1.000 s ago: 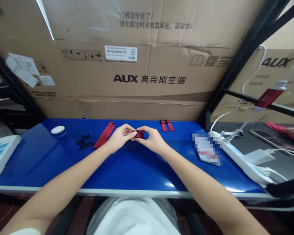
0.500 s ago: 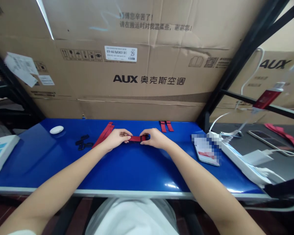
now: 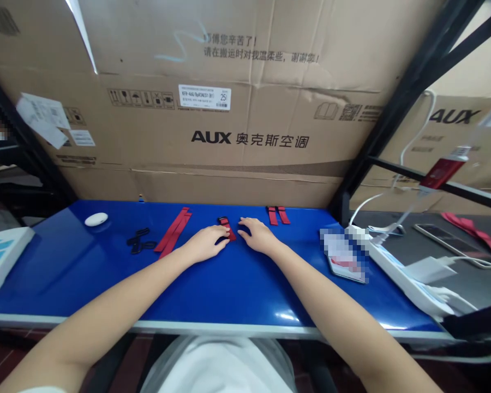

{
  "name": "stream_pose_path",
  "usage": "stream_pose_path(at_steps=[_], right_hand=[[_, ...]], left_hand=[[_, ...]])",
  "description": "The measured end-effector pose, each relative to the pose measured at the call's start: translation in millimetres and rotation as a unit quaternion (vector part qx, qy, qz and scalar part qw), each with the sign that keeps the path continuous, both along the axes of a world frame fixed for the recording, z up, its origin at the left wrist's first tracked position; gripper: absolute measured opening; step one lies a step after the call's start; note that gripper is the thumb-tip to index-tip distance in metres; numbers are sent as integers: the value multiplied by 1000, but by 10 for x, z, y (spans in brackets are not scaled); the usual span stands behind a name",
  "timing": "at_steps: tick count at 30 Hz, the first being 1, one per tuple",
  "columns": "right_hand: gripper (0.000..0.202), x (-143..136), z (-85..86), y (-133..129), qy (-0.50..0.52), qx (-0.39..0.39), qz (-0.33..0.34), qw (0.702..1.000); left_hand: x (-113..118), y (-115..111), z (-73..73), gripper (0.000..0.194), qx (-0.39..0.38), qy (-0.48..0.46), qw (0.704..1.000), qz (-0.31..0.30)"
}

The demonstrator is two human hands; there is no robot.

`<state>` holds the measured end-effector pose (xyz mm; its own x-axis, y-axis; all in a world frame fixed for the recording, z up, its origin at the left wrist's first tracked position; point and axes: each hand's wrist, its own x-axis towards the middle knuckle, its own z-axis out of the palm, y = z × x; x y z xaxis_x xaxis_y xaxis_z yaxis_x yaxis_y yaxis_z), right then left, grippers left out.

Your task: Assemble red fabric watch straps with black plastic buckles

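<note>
A short red webbing strap (image 3: 229,231) with a black plastic buckle (image 3: 223,220) at its far end lies on the blue tabletop in front of me. My left hand (image 3: 207,243) is beside it on the left, thumb and fingers apart, fingertips at the strap's edge. To the strap's right, my right hand (image 3: 257,234) is open with its fingers spread, apart from the strap and holding nothing. Longer red strap pieces (image 3: 173,232) lie left of my left hand. Several loose black buckles (image 3: 141,242) sit beyond them. Two red straps with black buckles (image 3: 278,215) lie side by side at the back.
A tall cardboard box (image 3: 245,180) stands along the table's back edge. On the right are a phone (image 3: 346,265), a white power strip (image 3: 401,275) and cables. A white oval object (image 3: 96,219) and a white device (image 3: 8,256) are at the left.
The buckled red strap, held between both hands before, now lies on the table with its buckle pointing away. My right hand has let go and moved slightly right; my left fingers have spread.
</note>
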<state>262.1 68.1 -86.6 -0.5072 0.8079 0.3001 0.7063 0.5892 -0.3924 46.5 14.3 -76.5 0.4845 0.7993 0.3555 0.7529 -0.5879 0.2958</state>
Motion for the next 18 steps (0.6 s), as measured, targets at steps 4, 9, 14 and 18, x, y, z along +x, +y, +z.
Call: stream_pose_path(at_steps=[4,9,14,18], right_hand=[[56,-3,20,-60,-55,-47,20,997],[80,-40,49,-119,-102,-54,15,993],[95,-48,56,-143,-105,-53,4,993],[93,-58,58,-140,-109,-59,-2,992]], left_hand=[[-37,33,33,42,-33,-17,999,21],[-64,44,70,48,-63,-38,997,27],[-85,-3,69,54,-42,-15,997,62],[-123,-9,38,67,-71,36,987,137]])
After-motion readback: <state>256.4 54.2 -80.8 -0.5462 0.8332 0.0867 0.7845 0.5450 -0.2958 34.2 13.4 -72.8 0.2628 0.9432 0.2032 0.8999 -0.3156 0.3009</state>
